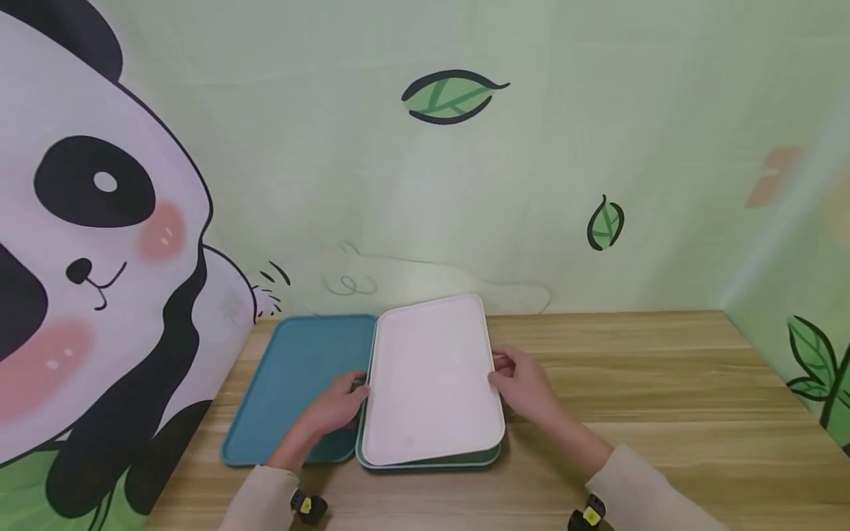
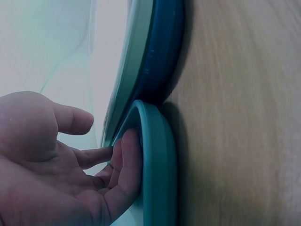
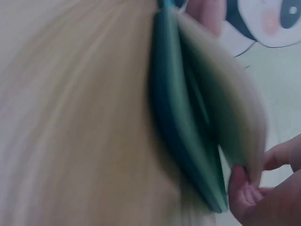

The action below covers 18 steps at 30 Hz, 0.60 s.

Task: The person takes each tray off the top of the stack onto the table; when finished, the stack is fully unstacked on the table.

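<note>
A white tray (image 1: 432,376) lies at a tilt on top of a stack, its right side raised. My right hand (image 1: 524,380) pinches the raised right edge between thumb and fingers, as the right wrist view also shows. Below it is a green tray (image 2: 138,56), with a darker blue tray (image 2: 164,52) under that. A separate blue tray (image 1: 305,369) lies flat to the left, against the stack. My left hand (image 1: 339,402) is over this tray's right side, beside the stack's left edge. Its fingers bend loosely inside the rim, and the thumb stands apart from them.
The trays lie on a wood-grain table (image 1: 631,383), toward its left and middle. Behind it hangs a pale green backdrop (image 1: 531,162) with a large panda (image 1: 99,295) and leaves printed on it.
</note>
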Each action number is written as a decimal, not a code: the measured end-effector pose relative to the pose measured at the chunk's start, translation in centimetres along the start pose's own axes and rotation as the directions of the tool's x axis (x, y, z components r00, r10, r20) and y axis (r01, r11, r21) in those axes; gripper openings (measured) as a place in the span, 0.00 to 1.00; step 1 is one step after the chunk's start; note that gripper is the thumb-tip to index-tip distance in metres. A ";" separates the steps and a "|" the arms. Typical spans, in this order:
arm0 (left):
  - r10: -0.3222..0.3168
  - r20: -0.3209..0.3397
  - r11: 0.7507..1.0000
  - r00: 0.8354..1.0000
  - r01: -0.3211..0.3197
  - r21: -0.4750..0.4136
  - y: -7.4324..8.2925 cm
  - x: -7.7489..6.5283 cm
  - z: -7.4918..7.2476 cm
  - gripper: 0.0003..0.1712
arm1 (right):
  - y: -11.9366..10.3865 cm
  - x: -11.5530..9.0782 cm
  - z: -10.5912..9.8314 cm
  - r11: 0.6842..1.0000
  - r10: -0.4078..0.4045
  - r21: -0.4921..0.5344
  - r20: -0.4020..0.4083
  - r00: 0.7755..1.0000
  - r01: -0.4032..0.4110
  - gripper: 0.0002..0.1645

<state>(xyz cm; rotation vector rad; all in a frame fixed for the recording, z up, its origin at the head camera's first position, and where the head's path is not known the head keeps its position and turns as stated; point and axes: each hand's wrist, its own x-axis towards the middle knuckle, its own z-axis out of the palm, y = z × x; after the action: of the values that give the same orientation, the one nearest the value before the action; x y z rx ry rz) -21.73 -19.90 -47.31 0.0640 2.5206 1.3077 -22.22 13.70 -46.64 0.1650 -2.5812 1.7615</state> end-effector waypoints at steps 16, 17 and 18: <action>0.001 -0.042 1.000 0.999 -0.001 0.001 -0.2 0.1 -0.1 0.30 | 0.9 -0.1 -2.6 0.903 0.237 0.327 0.164 0.958 -0.280 0.29; 0.009 -0.047 1.000 0.999 -0.008 0.016 -0.2 0.1 -0.1 0.30 | 0.8 -0.2 -3.1 0.900 0.236 0.335 0.170 0.957 -0.281 0.29; 0.015 -0.054 0.999 0.998 -0.014 0.035 -0.2 0.1 0.0 0.31 | 0.8 -0.3 -3.6 0.898 0.238 0.337 0.172 0.956 -0.284 0.30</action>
<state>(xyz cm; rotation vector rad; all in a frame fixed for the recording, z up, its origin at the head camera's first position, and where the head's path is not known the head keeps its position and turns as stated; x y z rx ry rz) -21.78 -20.03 -47.47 0.0551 2.5933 1.2881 -22.14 17.40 -46.07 -0.0777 -2.4279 2.3865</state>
